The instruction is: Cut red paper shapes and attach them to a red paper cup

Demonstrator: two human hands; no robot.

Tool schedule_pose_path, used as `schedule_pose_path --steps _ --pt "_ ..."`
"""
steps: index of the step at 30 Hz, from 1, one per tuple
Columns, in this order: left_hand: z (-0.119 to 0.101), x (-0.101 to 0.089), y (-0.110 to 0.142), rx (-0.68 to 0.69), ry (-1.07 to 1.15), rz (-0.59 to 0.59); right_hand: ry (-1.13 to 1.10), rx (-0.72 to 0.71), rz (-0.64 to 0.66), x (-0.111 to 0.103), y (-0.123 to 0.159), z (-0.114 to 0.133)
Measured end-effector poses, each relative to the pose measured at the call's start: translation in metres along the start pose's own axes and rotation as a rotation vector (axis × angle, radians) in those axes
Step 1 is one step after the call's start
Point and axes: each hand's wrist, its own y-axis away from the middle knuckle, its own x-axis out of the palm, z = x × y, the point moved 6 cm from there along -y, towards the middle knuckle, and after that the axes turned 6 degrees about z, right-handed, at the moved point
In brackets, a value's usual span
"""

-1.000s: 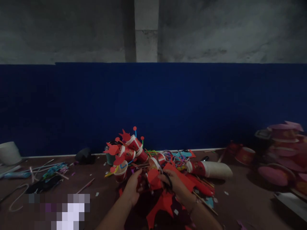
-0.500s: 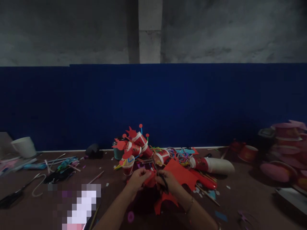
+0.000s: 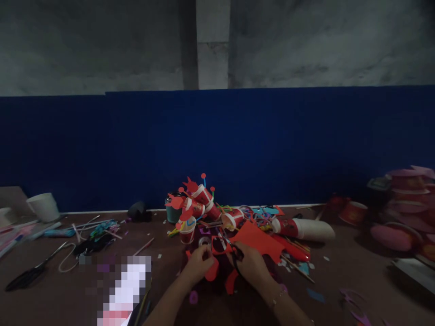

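My left hand [image 3: 197, 263] is closed in a pinch on a rounded piece of red paper [image 3: 212, 270], which hangs below the fingertips. To its right, my right hand [image 3: 250, 265] grips black-handled scissors [image 3: 237, 254], their blades pointing forward and to the left, apart from the held piece. Beyond the hands lies a red paper scrap with a round cutout [image 3: 216, 245], beside a tape roll [image 3: 204, 241]. A larger red sheet [image 3: 256, 240] rests just past my right hand. Under the hands is a curved red scrap [image 3: 231, 282].
Red paper cups [image 3: 193, 207] decorated with red cutouts cluster at the back centre. A row of cups [image 3: 307, 229] lies at right. Purple-handled scissors [image 3: 353, 304] sit front right, a white mug [image 3: 44, 207] back left. Dark scissors [image 3: 30, 274] lie at left.
My hands have moved apart, and the scissors have come away from the red paper in my left hand. The view has shifted slightly, so the table's contents appear further right.
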Motion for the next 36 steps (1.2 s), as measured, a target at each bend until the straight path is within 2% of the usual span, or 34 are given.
schedule_pose_path --steps 5,10,15,19,25,32,36 --pt "0.001 -0.004 0.003 0.014 0.108 0.0 0.119 0.016 -0.008 0.0 -0.003 -0.009" --pt "0.017 -0.015 -0.007 -0.033 0.267 -0.029 0.221 0.066 0.004 0.0 -0.006 -0.02" --pt "0.021 -0.016 -0.008 -0.007 0.299 -0.038 0.199 0.201 -0.001 -0.003 -0.009 -0.034" --pt "0.01 -0.018 -0.001 0.071 0.235 -0.048 0.158 0.295 -0.035 -0.008 -0.009 -0.043" --pt "0.004 -0.021 0.002 0.135 0.099 -0.089 0.246 0.276 -0.109 -0.014 -0.01 -0.045" --pt "0.003 -0.035 0.007 0.135 -0.057 -0.26 0.248 0.353 -0.058 -0.021 -0.009 -0.052" --pt "-0.002 -0.04 0.01 0.159 -0.139 -0.309 0.201 0.363 -0.019 -0.021 -0.01 -0.055"
